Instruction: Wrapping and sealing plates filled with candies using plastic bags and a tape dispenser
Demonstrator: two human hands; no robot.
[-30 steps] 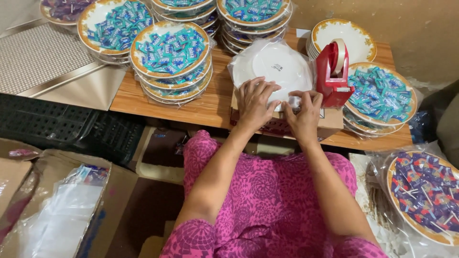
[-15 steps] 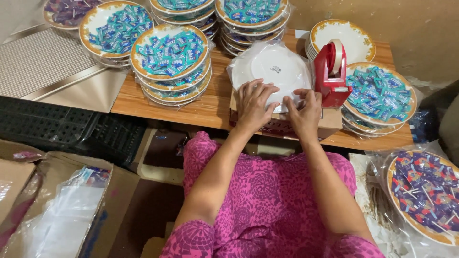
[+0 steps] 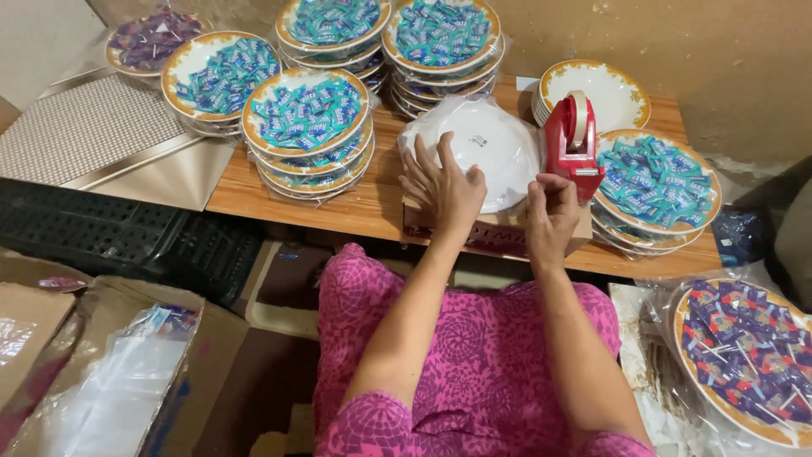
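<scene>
Fingers (image 3: 427, 173) of left hand (image 3: 444, 190) spread flat on plastic-wrapped white upturned plate (image 3: 474, 152) | right hand (image 3: 550, 211) fingers curled narrow, holding nothing visible, just beside red tape dispenser (image 3: 573, 135) | plate left of dispenser on wooden worktop (image 3: 355, 199) | step: sealing wrap, needs tape

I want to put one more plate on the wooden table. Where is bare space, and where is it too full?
Bare wood shows on the table at its near left corner, in front of the candy plate stack, and in a strip running toward the left hand. Crowded: the back row of stacks, and the right side around the red tape dispenser and right hand.
</scene>
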